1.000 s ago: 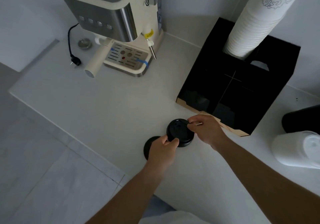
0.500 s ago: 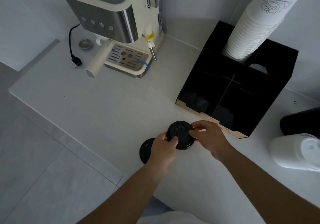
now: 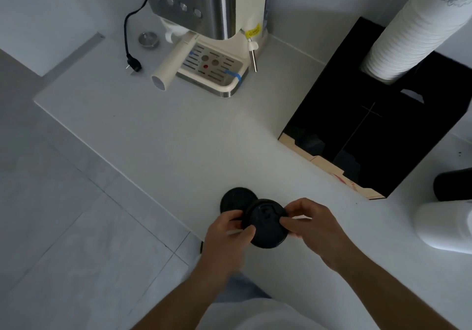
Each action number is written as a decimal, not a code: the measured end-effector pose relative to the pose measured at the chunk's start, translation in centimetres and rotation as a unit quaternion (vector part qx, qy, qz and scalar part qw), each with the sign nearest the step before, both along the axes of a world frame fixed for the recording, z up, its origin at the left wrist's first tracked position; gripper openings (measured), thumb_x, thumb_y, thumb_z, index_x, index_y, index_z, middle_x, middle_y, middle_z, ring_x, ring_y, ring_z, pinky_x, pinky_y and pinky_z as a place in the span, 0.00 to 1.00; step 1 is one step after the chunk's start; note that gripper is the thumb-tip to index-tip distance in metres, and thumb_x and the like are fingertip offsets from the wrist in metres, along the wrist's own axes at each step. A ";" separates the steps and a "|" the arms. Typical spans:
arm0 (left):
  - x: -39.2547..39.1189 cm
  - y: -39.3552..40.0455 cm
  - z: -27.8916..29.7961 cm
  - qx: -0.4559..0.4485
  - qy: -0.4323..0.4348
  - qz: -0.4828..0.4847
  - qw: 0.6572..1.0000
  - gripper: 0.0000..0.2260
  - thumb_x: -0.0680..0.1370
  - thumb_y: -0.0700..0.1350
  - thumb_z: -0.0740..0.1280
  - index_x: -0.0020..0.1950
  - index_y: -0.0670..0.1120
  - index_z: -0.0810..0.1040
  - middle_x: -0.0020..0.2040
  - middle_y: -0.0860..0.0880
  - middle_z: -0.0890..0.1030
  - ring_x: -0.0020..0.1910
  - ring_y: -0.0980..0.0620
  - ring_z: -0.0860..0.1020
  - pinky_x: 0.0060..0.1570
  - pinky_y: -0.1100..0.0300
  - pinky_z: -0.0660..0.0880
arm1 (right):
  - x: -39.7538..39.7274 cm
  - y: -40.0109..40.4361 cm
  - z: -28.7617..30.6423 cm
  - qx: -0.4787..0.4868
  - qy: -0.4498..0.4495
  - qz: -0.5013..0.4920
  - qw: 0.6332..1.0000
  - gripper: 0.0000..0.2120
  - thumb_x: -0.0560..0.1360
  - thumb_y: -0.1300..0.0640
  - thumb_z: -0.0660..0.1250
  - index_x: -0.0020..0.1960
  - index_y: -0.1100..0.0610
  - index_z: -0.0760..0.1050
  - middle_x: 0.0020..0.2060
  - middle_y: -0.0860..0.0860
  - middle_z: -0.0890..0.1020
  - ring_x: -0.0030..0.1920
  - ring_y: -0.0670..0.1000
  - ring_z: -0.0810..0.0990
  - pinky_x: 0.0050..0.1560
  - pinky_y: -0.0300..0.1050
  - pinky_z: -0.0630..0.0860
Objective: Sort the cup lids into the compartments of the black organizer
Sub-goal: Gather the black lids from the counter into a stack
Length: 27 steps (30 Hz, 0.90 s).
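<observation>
A stack of black cup lids (image 3: 265, 223) is held between both hands just above the white counter's front edge. My left hand (image 3: 226, 232) pinches its left rim and my right hand (image 3: 309, 223) pinches its right rim. A second black lid (image 3: 236, 199) lies flat on the counter, right behind and to the left of the held stack. The black organizer (image 3: 383, 130) stands at the right rear, its dark front compartments facing me. I cannot see what lies inside them.
A cream and steel espresso machine (image 3: 212, 30) with a long handle stands at the back, a black plug (image 3: 132, 63) to its left. Tall white paper cups (image 3: 413, 28) rise from the organizer. White lids (image 3: 444, 225) and a black object (image 3: 454, 184) sit at the right edge.
Both hands have drawn the lid stack nearer to me, toward the counter's front edge and away from the organizer. The second lid on the counter shows more fully now.
</observation>
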<state>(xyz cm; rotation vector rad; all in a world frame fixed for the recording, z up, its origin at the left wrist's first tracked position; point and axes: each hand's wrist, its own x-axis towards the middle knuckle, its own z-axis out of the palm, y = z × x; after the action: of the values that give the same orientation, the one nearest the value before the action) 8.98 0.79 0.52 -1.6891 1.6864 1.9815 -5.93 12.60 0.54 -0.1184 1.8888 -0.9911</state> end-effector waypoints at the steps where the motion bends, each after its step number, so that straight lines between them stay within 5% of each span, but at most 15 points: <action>1: 0.5 -0.1 0.1 0.000 -0.001 -0.002 1.000 0.14 0.72 0.43 0.73 0.56 0.50 0.78 0.50 0.52 0.83 0.50 0.55 0.82 0.56 0.50 0.80 | 0.4 0.0 0.0 0.003 -0.003 0.003 1.000 0.06 0.71 0.63 0.74 0.47 0.56 0.81 0.44 0.51 0.86 0.44 0.55 0.86 0.52 0.50 0.83; 15: 4.9 -1.0 -0.5 0.022 0.025 0.013 0.999 0.11 0.72 0.41 0.74 0.49 0.55 0.80 0.47 0.53 0.84 0.43 0.60 0.83 0.45 0.62 0.81 | 4.0 0.1 -0.2 0.003 -0.039 0.010 0.999 0.15 0.70 0.64 0.75 0.53 0.52 0.79 0.46 0.55 0.84 0.39 0.51 0.85 0.43 0.42 0.80; 21: 4.8 -2.9 -0.6 0.028 0.041 0.017 0.999 0.11 0.72 0.40 0.74 0.51 0.53 0.81 0.48 0.54 0.84 0.45 0.59 0.84 0.47 0.59 0.81 | 4.9 -0.9 -0.2 -0.006 -0.044 0.012 0.999 0.16 0.71 0.63 0.75 0.56 0.51 0.80 0.44 0.55 0.85 0.39 0.54 0.85 0.48 0.55 0.81; 24: 4.6 -4.1 -0.4 0.024 0.044 -0.013 0.999 0.13 0.72 0.40 0.74 0.53 0.53 0.80 0.48 0.54 0.85 0.45 0.60 0.84 0.39 0.66 0.79 | 5.0 -1.5 -0.2 -0.011 -0.045 0.000 0.999 0.19 0.71 0.62 0.75 0.58 0.47 0.78 0.44 0.55 0.84 0.39 0.53 0.86 0.44 0.50 0.80; 27: 4.0 -5.7 -0.2 0.010 0.049 -0.050 0.998 0.14 0.71 0.40 0.75 0.53 0.52 0.81 0.50 0.53 0.86 0.47 0.58 0.84 0.45 0.62 0.80 | 5.4 -2.2 -0.2 -0.017 -0.063 0.001 0.998 0.20 0.71 0.60 0.75 0.59 0.45 0.77 0.44 0.56 0.84 0.40 0.54 0.85 0.43 0.44 0.81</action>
<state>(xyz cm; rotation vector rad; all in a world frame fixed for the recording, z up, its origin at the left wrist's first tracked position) 12.99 -4.94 0.34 -1.4930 1.7377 2.0592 -0.56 10.39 0.30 -0.0771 1.7571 -1.0060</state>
